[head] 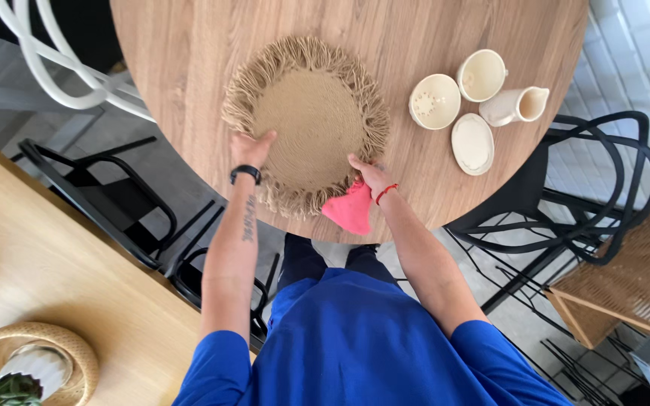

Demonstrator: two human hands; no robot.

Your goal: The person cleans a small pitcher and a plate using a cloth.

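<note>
Left hand [252, 149] flat on the near-left fringe of round woven placemat [306, 124], unclenched, right hand [368, 174] on its near-right edge — clutching pink cloth [350, 210], cream crockery [475, 101] well right of that grip — round wooden table [189, 45].

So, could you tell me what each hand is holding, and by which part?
The right hand holds a pink cloth by its top end and touches the mat's near edge. The left hand rests on the fringed edge; a grip cannot be told.
</note>
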